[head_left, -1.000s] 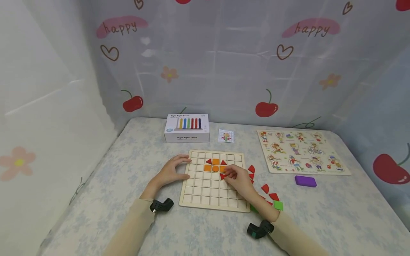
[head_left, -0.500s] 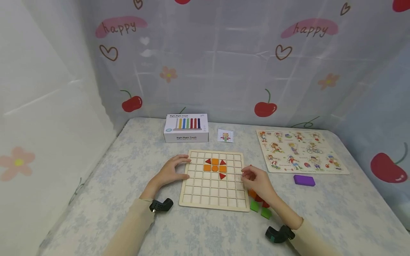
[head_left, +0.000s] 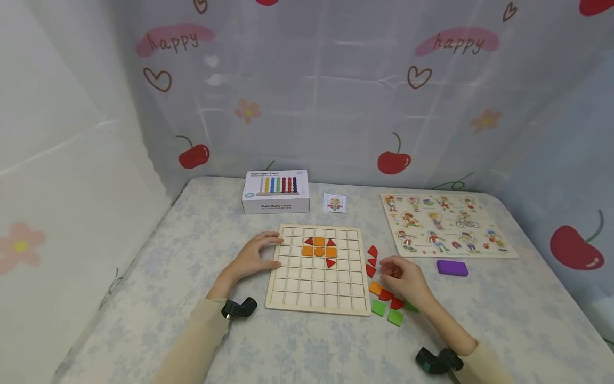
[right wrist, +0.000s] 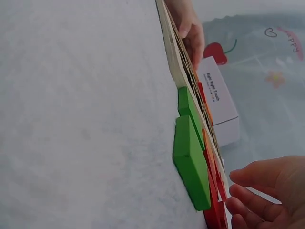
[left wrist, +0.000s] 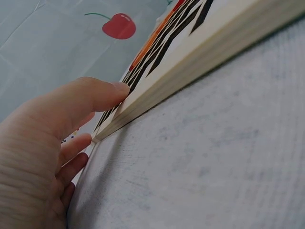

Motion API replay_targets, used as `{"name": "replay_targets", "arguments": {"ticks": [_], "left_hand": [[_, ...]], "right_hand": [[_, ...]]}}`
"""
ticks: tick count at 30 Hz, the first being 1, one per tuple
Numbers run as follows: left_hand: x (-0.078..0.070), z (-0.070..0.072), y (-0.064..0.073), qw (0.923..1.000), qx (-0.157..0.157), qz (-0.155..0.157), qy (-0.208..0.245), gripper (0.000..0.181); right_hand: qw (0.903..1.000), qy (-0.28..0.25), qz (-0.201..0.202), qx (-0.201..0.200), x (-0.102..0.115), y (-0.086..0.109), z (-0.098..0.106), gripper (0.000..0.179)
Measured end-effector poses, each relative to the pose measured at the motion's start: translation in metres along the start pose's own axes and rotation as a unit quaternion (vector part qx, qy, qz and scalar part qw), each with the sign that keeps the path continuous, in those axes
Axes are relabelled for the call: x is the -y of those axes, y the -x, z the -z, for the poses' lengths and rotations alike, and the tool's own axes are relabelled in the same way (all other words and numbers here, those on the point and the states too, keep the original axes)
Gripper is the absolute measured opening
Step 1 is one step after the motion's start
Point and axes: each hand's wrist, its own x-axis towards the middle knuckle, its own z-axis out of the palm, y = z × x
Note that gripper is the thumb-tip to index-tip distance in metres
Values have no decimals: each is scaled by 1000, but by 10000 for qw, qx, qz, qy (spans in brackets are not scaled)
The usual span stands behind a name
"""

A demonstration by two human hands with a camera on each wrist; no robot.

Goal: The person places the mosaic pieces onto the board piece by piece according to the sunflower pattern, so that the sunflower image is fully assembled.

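Observation:
A pale wooden grid board [head_left: 297,301] lies in front of me. Set in its cells are orange squares [head_left: 307,251], an orange circle [head_left: 318,252] and red triangles [head_left: 331,263]. My left hand [head_left: 249,258] rests at the board's left edge; in the left wrist view its thumb [left wrist: 107,95] lies on the rim, fingers by the corner. Beyond the right edge, my right hand [head_left: 406,278] hovers close over loose pieces, its fingers loosely bent and holding nothing. Red pieces [head_left: 372,250], an orange piece [head_left: 376,288] and green pieces [right wrist: 190,162] lie beside it.
A white box [head_left: 275,192] stands behind the board, with a small pattern card [head_left: 334,202] to its right. A picture puzzle board [head_left: 422,234] lies at the back right, a purple block [head_left: 452,268] before it. Patterned curtains surround the table.
My right hand has moved off the red triangle on the grid and out to the right, over the loose pieces. The triangle stays on the board. My left hand keeps its place.

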Motion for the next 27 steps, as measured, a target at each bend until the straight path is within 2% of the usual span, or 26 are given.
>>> {"name": "replay_targets", "arguments": {"ticks": [8,14,21,27], "left_hand": [[-1,2,0,10000,-78,-33,-50,59],[-1,1,0,9999,-38,113,89,59],[-3,0,0,9998,23,173,123,59],[-3,0,-1,9999,28,119,93,59]], "right_hand": [[9991,139,342,220,-3,-20,-3,28],[9972,52,649,371,-8,-30,-6,30],[9976,-244,382,520,-15,-33,-4,30],[9976,-303,343,513,-14,-31,-3,33]]}}
